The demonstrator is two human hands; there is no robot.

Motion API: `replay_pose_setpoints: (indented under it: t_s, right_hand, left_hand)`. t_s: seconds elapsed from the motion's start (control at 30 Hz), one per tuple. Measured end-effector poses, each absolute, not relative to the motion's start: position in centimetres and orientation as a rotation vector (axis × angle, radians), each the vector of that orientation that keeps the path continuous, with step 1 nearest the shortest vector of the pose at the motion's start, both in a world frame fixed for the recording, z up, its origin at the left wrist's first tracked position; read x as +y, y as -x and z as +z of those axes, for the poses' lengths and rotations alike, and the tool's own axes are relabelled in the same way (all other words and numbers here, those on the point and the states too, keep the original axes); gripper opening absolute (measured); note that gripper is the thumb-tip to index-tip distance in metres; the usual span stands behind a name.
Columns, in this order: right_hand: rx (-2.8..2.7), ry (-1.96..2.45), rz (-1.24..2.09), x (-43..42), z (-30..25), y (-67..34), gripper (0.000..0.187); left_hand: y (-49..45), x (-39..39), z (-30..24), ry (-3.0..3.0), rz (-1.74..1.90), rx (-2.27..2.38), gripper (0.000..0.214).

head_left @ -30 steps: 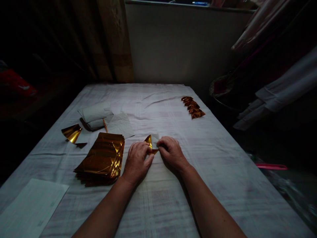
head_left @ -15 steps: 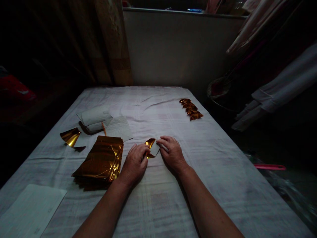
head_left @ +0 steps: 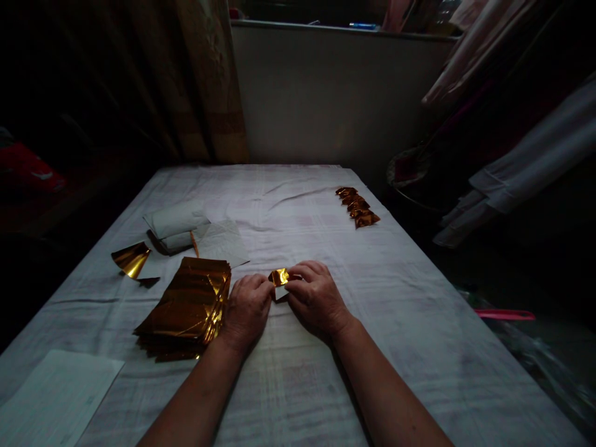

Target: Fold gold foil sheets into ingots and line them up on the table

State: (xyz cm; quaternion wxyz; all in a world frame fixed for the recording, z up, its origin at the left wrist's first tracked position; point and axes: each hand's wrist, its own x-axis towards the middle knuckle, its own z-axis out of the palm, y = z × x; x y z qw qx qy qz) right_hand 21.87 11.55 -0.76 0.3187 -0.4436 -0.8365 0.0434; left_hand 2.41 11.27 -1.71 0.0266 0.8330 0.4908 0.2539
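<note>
A small sheet of gold foil paper (head_left: 280, 277) lies partly folded on the white cloth near the middle of the table (head_left: 419, 323). My left hand (head_left: 246, 307) pinches its left side with curled fingers. My right hand (head_left: 314, 298) closes on its right side, fingers bent over the fold. The white underside of the paper shows just below the gold. Left of my left hand lies a thick stack of gold foil sheets (head_left: 186, 304).
A row of several folded gold pieces (head_left: 357, 207) lies at the far right of the table. A single curled gold sheet (head_left: 131, 257), white paper bundles (head_left: 179, 222) and a white sheet (head_left: 56, 397) sit on the left. Hanging cloth fills the right side.
The foil piece has been folded smaller and my hands have closed in around it, the right hand moving left over it. The camera tilted slightly.
</note>
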Motion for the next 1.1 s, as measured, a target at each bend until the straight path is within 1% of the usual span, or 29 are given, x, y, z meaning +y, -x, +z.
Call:
replay_pose_setpoints:
  t_s: [0.1, 0.23, 0.47, 0.57, 0.7, 0.83, 0.93, 1.1]
  right_hand:
    - [-2.194, 1.126, 0.155, 11.5, -1.3, -21.6, 0.013]
    - [-2.149, 1.102, 0.253, 11.6, -2.1, -21.7, 0.021]
    - [-2.017, 1.168, 0.337, 11.9, -2.8, -23.2, 0.023]
    - [-1.958, 1.201, 0.416, 12.1, -3.1, -23.9, 0.018]
    - [-2.046, 1.218, 0.387, 12.3, -3.5, -24.3, 0.014]
    - [-2.129, 1.217, 0.372, 12.5, -3.6, -24.5, 0.014]
    - [-2.173, 1.197, 0.439, 12.6, -3.5, -24.9, 0.017]
    - [-2.146, 1.21, 0.489, 12.7, -3.3, -25.2, 0.014]
  left_hand:
    - [-2.8, 10.8, -1.6, -2.584, 0.765, 1.499, 0.012]
    - [-3.7, 10.0, -1.2, -2.555, 0.781, 1.494, 0.006]
    - [-3.4, 10.3, -1.3, -2.654, 0.781, 1.468, 0.006]
    - [-2.9, 10.7, -1.6, -2.665, 0.83, 1.473, 0.01]
    - [-2.5, 11.0, -1.7, -2.652, 0.832, 1.478, 0.015]
    - [-2.6, 10.9, -1.4, -2.575, 0.783, 1.45, 0.003]
    - [-3.0, 10.6, -1.3, -2.507, 0.773, 1.503, 0.011]
    - [-3.6, 10.4, -1.6, -2.494, 0.756, 1.601, 0.005]
